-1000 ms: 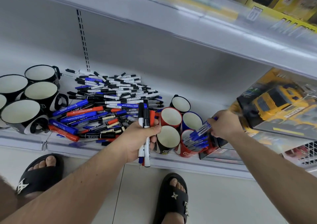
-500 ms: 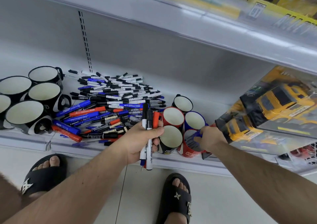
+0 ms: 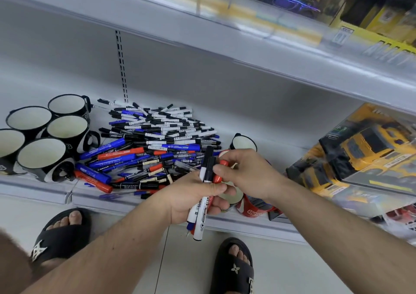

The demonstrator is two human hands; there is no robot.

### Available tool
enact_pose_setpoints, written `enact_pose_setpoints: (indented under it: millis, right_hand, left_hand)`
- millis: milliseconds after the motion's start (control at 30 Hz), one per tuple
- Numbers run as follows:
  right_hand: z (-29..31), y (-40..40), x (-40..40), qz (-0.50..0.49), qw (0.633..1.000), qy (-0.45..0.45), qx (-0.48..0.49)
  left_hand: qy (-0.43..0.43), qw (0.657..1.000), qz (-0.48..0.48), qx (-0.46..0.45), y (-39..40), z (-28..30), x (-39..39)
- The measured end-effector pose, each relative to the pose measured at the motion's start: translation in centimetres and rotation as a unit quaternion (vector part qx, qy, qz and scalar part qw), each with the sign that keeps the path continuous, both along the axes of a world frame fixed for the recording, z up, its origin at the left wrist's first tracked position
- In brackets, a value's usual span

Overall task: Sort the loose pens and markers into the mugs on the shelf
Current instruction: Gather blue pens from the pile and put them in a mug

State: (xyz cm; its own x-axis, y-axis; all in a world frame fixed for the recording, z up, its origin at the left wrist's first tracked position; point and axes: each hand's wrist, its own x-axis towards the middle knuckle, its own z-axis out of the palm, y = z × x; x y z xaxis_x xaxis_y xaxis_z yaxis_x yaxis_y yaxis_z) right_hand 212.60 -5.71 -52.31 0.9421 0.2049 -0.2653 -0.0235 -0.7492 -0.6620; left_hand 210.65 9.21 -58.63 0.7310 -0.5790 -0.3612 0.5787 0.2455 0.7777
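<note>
Holding a bunch of markers [image 3: 203,200] upright, my left hand [image 3: 191,201] wraps around them. My right hand [image 3: 246,174] pinches the red marker [image 3: 219,172] in that bunch. On the white shelf [image 3: 258,118], black mugs [image 3: 42,156] stand left, the loose pen pile [image 3: 155,145] in the middle, red mugs [image 3: 253,210] half hidden behind my hands, toy truck boxes [image 3: 360,158] right.

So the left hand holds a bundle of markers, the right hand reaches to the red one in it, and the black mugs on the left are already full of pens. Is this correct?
Not quite. In the head view the black mugs are empty, showing bare white insides. The rest holds: the left hand grips the bundle of markers, and the right hand reaches to the red marker.
</note>
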Motion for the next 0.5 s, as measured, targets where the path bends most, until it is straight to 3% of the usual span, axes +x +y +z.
enact_pose_setpoints:
  millis: [167,233,367,500]
  right_hand:
    - [0.5,-1.5,0.9,-0.107,0.986,0.028,0.123]
    - [1.4,-2.7,1.5,-0.105,0.990,0.033,0.093]
    - [2.0,-2.7,1.1,-0.025,0.997,0.071,0.021]
    - [0.8,-0.8,0.7,0.011,0.997,0.070,0.018]
  left_hand:
    - [0.062,0.993,0.101,-0.008,0.7,-0.3,1.0]
    - [0.061,0.987,0.145,0.043,0.8,-0.5,1.3]
    - [-0.086,0.962,0.099,0.240,0.4,-1.3,1.2]
    - [-0.173,0.937,0.055,0.299,-0.6,-0.9,0.9]
